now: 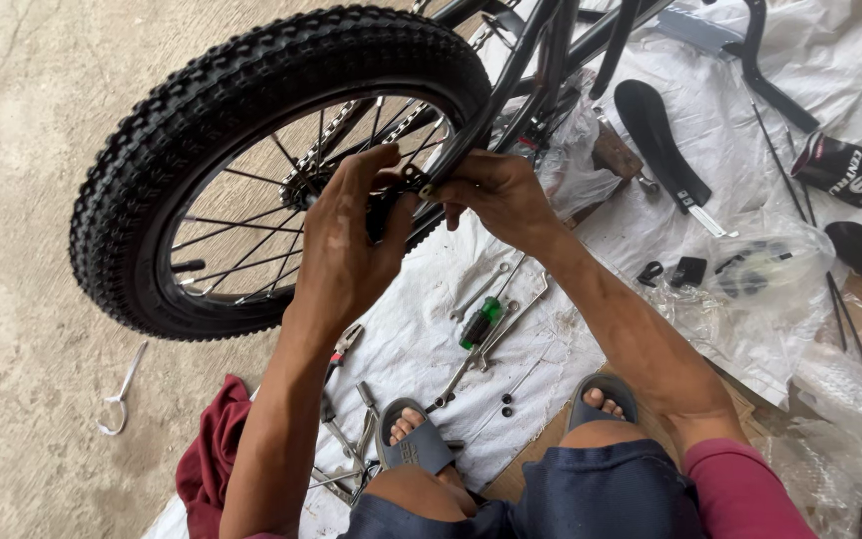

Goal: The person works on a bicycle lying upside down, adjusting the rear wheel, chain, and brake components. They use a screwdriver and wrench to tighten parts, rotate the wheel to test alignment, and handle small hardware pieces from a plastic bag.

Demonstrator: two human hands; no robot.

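A small bicycle lies on its side with its knobby black rear wheel (202, 110) toward me. My left hand (346, 250) grips a small black part at the wheel's axle, by the chain (351, 120). My right hand (496, 195) pinches the same spot on the black frame stay (511, 70) from the other side. Both hands meet at the axle end of the frame, fingers closed on it. What lies under the fingers is hidden.
A white sheet (421, 339) on the concrete floor holds several wrenches (496, 324) and a green-handled screwdriver (481, 322). Black fenders (655, 140), plastic bags (760, 265) and a metal hook (122, 394) lie around. A red cloth (210, 449) sits by my sandalled feet.
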